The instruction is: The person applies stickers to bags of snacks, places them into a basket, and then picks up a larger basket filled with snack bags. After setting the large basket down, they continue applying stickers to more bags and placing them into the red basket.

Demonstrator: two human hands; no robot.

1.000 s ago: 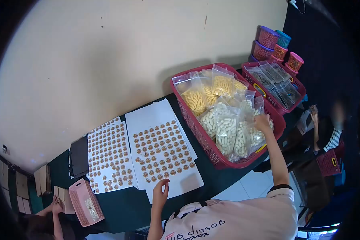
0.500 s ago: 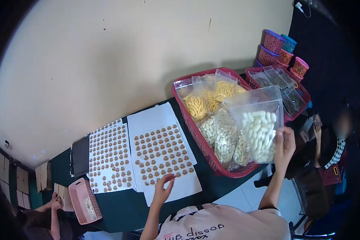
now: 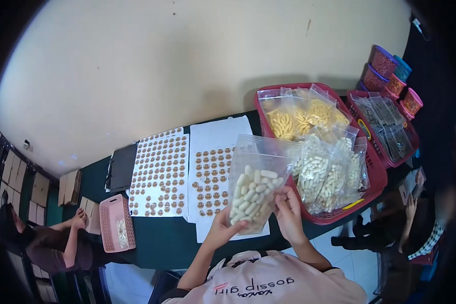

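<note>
A clear zip bag of whitish, capsule-like pieces (image 3: 251, 197) is held upright over the right-hand sticker sheet (image 3: 207, 177). My left hand (image 3: 223, 230) grips its lower left corner, thumb across the front. At the bag's right edge, my right hand (image 3: 289, 213) holds on with bent fingers. The bag hides part of the sheet. Just right of it stands a large red basket (image 3: 309, 215) with bags of white pieces (image 3: 314, 169) in front and bags of yellow pieces (image 3: 281, 124) behind.
Another sticker sheet (image 3: 159, 172), a black folder (image 3: 122, 167) and a pink basket (image 3: 106, 223) lie to the left. A second red basket (image 3: 413, 131) and stacked tubs (image 3: 383, 61) stand at right. One person (image 3: 61, 248) is at far left, another (image 3: 423, 238) at far right.
The bag has moved left and down, away from the large basket, with my right hand. My left hand has closed on its lower left corner. The view has shifted.
</note>
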